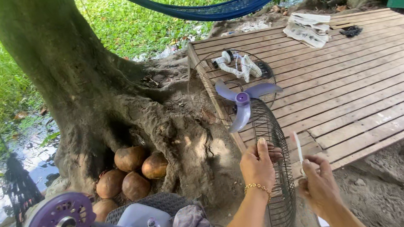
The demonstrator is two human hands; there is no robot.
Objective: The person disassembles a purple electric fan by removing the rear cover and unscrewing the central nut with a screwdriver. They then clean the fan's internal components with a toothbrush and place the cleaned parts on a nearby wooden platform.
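Your left hand [258, 166] grips the light, springy wire fan guard [276, 171] by its rim; your right hand [319, 185] pinches a thin white strip [299, 147].

Bare forearms, no sleeves, gold bead bracelet [257, 187] on left wrist

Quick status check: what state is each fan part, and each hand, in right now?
Fan motor: bare, shaft showing, no blade or grille on it.
Fan blade: off, lying on the platform edge.
Upright grille: detached, standing on edge, steadied by the left hand.
Other grille: flat on the wooden platform, white strips on it.
Right hand: shut on a thin white strip.
Hammock: hung, empty.
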